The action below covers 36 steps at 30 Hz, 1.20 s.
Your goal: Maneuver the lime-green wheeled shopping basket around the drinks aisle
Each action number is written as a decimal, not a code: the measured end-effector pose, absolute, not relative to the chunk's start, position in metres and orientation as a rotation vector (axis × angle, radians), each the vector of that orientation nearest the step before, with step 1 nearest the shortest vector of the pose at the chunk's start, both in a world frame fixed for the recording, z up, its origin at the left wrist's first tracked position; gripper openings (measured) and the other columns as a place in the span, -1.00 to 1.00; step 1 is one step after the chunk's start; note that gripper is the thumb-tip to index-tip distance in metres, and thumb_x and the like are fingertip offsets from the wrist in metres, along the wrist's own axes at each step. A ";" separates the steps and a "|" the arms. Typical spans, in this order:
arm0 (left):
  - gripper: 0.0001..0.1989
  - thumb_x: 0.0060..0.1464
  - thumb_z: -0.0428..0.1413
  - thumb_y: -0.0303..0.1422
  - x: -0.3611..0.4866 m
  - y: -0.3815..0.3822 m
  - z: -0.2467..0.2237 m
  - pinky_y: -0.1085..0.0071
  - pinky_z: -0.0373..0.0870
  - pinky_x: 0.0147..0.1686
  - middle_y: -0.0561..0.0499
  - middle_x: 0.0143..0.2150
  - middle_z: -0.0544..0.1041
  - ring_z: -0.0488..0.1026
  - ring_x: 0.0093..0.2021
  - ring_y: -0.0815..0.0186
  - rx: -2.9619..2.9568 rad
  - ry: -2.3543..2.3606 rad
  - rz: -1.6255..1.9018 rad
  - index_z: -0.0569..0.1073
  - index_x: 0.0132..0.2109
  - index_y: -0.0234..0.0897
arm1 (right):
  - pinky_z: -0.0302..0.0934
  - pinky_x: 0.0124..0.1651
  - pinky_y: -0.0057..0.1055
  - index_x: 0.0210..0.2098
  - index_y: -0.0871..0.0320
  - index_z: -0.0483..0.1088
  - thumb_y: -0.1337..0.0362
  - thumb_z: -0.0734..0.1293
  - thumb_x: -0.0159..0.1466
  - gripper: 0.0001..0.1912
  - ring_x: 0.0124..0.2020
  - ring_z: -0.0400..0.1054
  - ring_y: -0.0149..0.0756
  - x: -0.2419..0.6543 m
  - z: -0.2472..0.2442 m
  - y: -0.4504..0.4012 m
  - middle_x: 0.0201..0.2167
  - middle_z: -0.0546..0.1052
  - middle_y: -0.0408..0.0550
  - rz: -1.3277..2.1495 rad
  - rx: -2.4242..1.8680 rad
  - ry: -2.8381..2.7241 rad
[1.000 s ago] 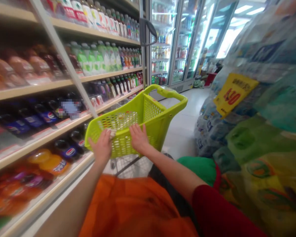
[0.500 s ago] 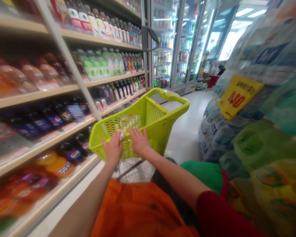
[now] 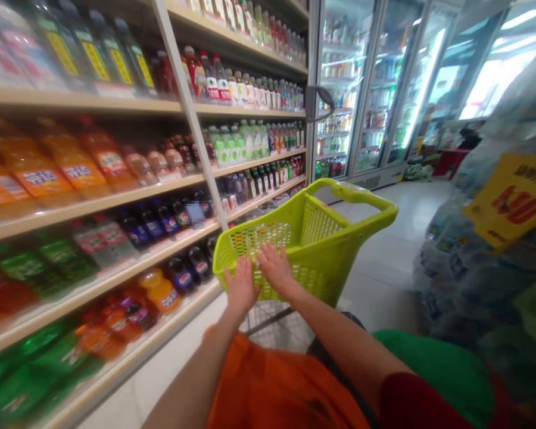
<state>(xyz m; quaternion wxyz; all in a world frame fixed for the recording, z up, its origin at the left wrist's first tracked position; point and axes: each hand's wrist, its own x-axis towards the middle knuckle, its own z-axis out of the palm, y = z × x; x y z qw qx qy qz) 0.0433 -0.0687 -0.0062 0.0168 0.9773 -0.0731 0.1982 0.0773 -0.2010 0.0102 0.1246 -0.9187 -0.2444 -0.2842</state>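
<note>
The cart [image 3: 312, 268] is set on the floor [image 3: 384, 250] between the shelves [image 3: 138, 269] at left and the wrapped packs [image 3: 446, 286] at right. Its near rim is touched by both hands, probably so that it is steadied or guided. The left hand [image 3: 241, 292] is open, its fingers laid up at the rim; the right hand [image 3: 277, 271] is also open, its fingers stretched just beside. Whether anything small is pinned beneath them cannot be told. The handle [image 3: 366, 196] is left ungripped at the far right. Bottles [image 3: 78, 170] are ranked in rows, likely so labels are easily seen.
</note>
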 end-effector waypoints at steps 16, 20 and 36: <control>-0.27 -0.10 -0.03 -0.48 0.041 -0.076 -0.009 -0.16 -0.20 0.20 -0.12 0.33 -0.03 -0.11 0.32 0.13 3.056 -0.186 0.616 0.01 0.27 -0.34 | -0.25 0.22 -0.07 -0.04 0.02 0.36 0.26 0.22 0.26 -0.72 0.13 0.16 -0.18 0.079 0.004 -0.266 0.09 0.37 -0.07 -1.199 -2.648 -0.660; -0.25 -0.13 -0.05 -0.51 0.042 -0.074 -0.007 -0.16 -0.21 0.20 -0.10 0.33 -0.04 -0.10 0.32 0.14 3.085 -0.180 0.578 0.01 0.27 -0.38 | -0.26 0.23 -0.12 -0.14 0.01 0.42 0.30 0.19 0.29 -0.78 0.07 0.23 -0.24 0.087 0.007 -0.291 -0.01 0.46 -0.11 -1.417 -2.577 -0.706; -0.28 -0.10 -0.05 -0.48 0.044 -0.074 -0.004 -0.17 -0.16 0.19 -0.12 0.33 0.00 -0.08 0.31 0.10 3.103 -0.181 0.593 0.03 0.27 -0.35 | -0.18 0.22 -0.12 -0.09 0.07 0.40 0.39 0.17 0.24 -0.70 0.14 0.17 -0.22 0.069 0.031 -0.386 0.06 0.40 -0.04 -1.631 -2.532 -0.315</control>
